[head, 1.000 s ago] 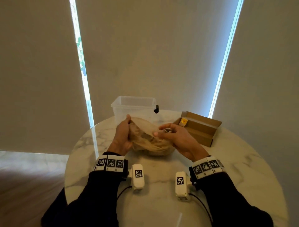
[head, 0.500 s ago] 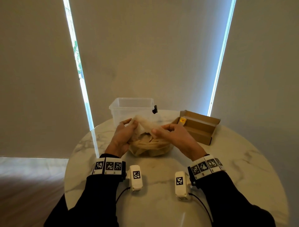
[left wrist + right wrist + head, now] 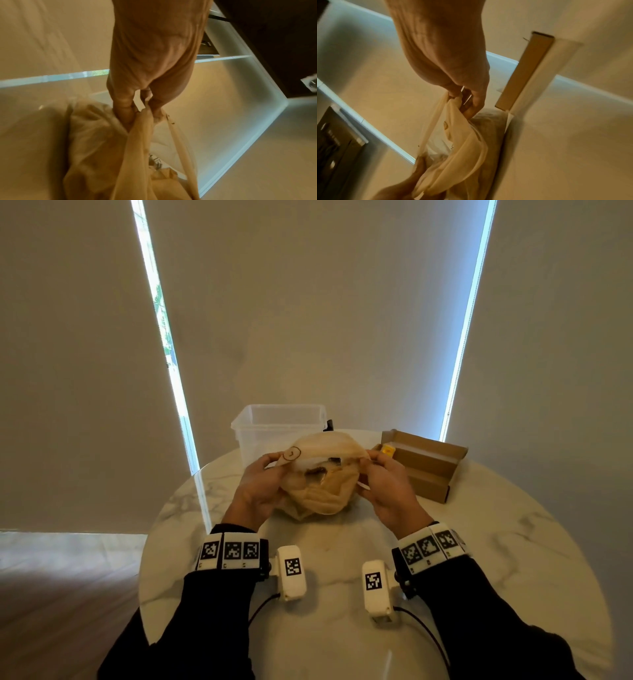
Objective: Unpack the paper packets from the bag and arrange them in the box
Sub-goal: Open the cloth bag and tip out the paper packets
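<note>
A thin beige bag [image 3: 323, 491] sits on the round marble table [image 3: 479, 559], its mouth pulled wide. My left hand [image 3: 263, 484] pinches the left rim of the bag [image 3: 144, 121]. My right hand [image 3: 383, 481] pinches the right rim [image 3: 455, 102]. Dark and pale packet shapes [image 3: 320, 470] show inside the mouth, too small to make out. A clear plastic box [image 3: 277, 433] stands just behind the bag. An open cardboard box [image 3: 424, 463] lies to the right, with a small yellow item [image 3: 387, 449] in its near left corner.
Closed blinds hang close behind the table, with two bright slits of window [image 3: 161, 313]. The table's left edge drops to a wooden floor [image 3: 61, 594]. Bare marble lies between my wrists and the bag.
Both hands moved apart and lifted the bag's rim, so the mouth that was bunched together a second ago is spread wide. The bag stays in the same spot.
</note>
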A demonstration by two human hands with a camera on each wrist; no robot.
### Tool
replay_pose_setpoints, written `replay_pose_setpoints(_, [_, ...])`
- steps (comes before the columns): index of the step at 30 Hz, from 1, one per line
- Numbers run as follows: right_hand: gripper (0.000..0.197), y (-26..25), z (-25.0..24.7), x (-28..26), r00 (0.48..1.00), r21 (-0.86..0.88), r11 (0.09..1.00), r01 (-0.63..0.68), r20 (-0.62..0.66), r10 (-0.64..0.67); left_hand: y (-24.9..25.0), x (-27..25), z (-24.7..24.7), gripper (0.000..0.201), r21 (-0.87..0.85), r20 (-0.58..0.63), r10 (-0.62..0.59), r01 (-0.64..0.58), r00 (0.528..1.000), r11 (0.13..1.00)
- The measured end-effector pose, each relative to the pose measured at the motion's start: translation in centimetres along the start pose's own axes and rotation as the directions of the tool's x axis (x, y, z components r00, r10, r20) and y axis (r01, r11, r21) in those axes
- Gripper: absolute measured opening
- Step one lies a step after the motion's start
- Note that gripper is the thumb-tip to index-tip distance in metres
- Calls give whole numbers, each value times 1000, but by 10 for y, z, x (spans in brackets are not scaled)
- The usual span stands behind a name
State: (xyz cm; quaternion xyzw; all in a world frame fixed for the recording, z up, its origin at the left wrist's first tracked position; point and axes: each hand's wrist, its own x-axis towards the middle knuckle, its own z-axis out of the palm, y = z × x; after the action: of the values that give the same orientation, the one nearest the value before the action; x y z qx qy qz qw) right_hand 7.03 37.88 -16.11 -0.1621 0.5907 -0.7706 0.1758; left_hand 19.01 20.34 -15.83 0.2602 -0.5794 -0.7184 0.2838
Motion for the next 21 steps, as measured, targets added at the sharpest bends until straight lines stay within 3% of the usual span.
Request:
replay_pose_setpoints(3, [28,-1,3,-2,979,212,957,-198,83,184,0,-1,2,27,-182,46,-68,75,997,980])
replay_pose_setpoints(9, [48,6,-4,4,923,324,865,-384,132,361,1,-2,2,34,-171,60,-114,122,992,978])
replay_pose_setpoints(13, [23,0,-7,2,935,155,929,-336,173,309,5,-9,-1,24,-92,114,-107,118,988,989])
replay_pose_setpoints(15, [27,-4,-8,-1,936,-33,952,-304,178,305,4,-10,-4,33,-27,108,-97,101,989,995])
replay_pose_setpoints(18, [38,-3,-5,2,948,-291,918,-268,90,305,5,-8,-7,35,80,87,-88,81,992,993])
replay_pose_setpoints(21, [33,-4,-2,4,919,-172,915,-364,91,383,6,-9,-5,32,130,56,-86,78,995,988])
